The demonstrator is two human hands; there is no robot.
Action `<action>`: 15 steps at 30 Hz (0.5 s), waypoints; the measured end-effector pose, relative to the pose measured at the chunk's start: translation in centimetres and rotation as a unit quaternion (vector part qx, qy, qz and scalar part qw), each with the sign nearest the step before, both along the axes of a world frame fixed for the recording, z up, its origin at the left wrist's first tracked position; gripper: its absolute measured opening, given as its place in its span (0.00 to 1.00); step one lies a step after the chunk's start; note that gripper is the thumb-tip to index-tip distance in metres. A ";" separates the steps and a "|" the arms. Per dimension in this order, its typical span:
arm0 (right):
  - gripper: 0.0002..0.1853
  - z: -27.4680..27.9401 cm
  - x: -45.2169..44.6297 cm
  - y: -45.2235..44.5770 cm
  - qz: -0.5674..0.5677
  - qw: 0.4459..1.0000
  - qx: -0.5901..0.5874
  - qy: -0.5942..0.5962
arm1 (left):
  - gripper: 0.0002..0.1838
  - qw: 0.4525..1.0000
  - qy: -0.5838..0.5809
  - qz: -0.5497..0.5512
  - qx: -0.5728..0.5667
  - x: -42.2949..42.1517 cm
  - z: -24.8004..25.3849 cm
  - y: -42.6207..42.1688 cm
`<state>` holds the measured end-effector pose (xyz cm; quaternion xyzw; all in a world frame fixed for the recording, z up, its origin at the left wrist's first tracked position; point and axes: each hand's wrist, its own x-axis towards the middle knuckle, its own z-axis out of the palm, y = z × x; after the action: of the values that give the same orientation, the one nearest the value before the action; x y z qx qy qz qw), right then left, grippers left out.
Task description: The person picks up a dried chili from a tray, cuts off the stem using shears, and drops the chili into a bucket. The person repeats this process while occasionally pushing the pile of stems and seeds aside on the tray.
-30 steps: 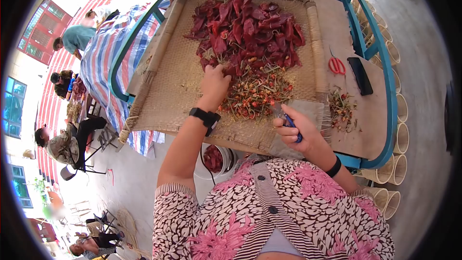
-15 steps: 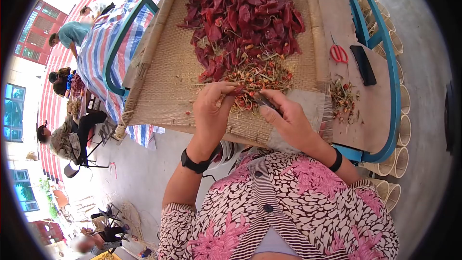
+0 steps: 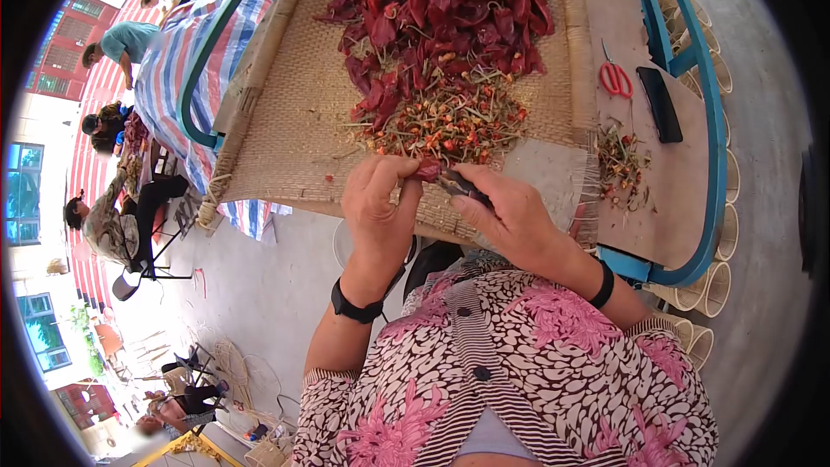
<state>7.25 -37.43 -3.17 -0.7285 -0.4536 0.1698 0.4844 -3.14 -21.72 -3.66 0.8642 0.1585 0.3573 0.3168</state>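
Observation:
My left hand (image 3: pixel 378 199) is closed, pinching a dried red chili pepper (image 3: pixel 428 169) between thumb and fingertips. My right hand (image 3: pixel 514 212) grips small dark snips (image 3: pixel 467 188), their tip touching the pepper's right end. Both hands are over the near edge of a woven tray (image 3: pixel 285 151). Just beyond them lies a loose heap of cut stems and orange-red bits (image 3: pixel 471 121). A large pile of dark red dried chilies (image 3: pixel 441 22) covers the far part of the tray.
Red-handled scissors (image 3: pixel 616 79), a black phone (image 3: pixel 660 104) and more stem scraps (image 3: pixel 621 164) lie on a brown board right of the tray. A blue metal frame (image 3: pixel 713 156) surrounds it. Pale baskets (image 3: pixel 719 290) line the right side; several people sit or stand at left.
Both hands have drawn back slightly toward me, away from the stem heap. The pepper now shows more fully between the left fingers and the snips.

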 end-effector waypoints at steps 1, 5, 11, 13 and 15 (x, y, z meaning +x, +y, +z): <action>0.21 -0.1 -0.1 0.0 0.003 1.000 0.006 0.008 | 0.11 1.000 0.004 0.004 0.013 -0.1 -0.1 0.0; 0.21 -0.2 -0.8 -0.2 0.010 0.998 0.025 0.063 | 0.11 0.999 0.000 0.011 0.031 -0.5 -0.6 -0.1; 0.22 0.7 -0.5 -0.4 -0.005 0.993 -0.027 0.119 | 0.12 0.999 -0.040 -0.019 0.015 0.3 -1.5 -0.4; 0.22 0.6 -0.4 -0.4 -0.002 0.994 -0.031 0.103 | 0.12 0.999 -0.046 -0.018 0.011 0.5 -1.8 -0.5; 0.22 -0.1 -0.8 -0.4 -0.003 0.998 -0.015 0.057 | 0.11 0.999 -0.045 -0.007 -0.009 0.4 -2.1 -0.5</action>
<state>6.46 -37.81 -3.23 -0.7264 -0.4201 0.2166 0.4989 -2.74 -22.23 -5.73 0.8455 0.1410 0.3920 0.3340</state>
